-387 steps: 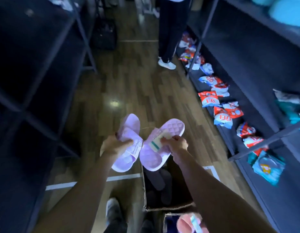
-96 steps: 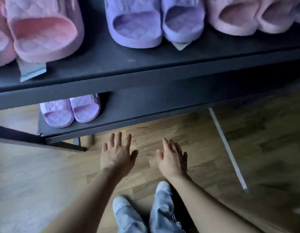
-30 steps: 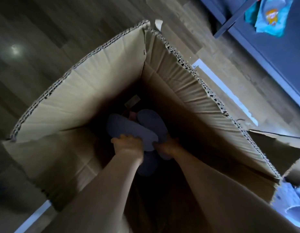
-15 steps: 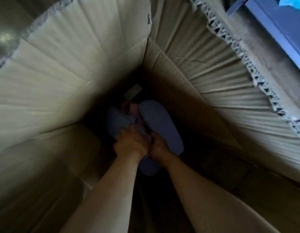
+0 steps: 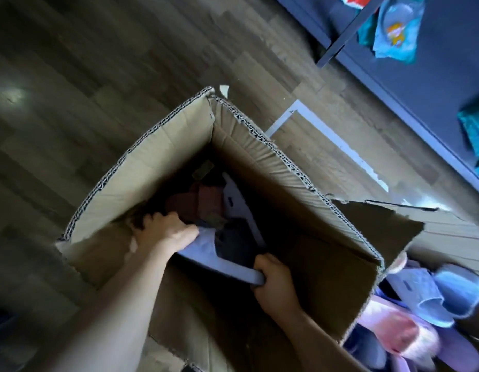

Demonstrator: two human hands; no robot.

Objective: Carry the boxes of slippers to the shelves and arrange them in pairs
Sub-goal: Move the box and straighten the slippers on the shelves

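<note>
Both hands are down inside the big cardboard box (image 5: pixel 157 167), which stands open on the wood floor (image 5: pixel 125 63). Left hand (image 5: pixel 165 233) is curled over the near end of a pale lilac slipper (image 5: pixel 203 247), thumb lying flat on top of it, fingers wrapped down the far side where it's too dark to see much. Right hand (image 5: pixel 276 281) is closed tight round the pale rim at the other end, knuckles up. Honestly can't tell if that's one slipper or a pair pressed together; another pale strip (image 5: pixel 237 202) runs up toward the far corner and could be the second one, and it's all a bit blurry. The lilac stuff sits low in the box, just above some dark reddish slippers (image 5: pixel 203 204) lying at the bottom. Just beside it on the right, touching it, there's a second box (image 5: pixel 453 237) with a jumble in it: blue slippers (image 5: pixel 464 291), a pink one (image 5: pixel 396 328) and purple ones underneath. Across the floor a white tape line (image 5: pixel 340 146) runs between the boxes and a dark shelf unit (image 5: pixel 434 76) on the right, which has teal packets (image 5: pixel 396 30) lying on it.
</note>
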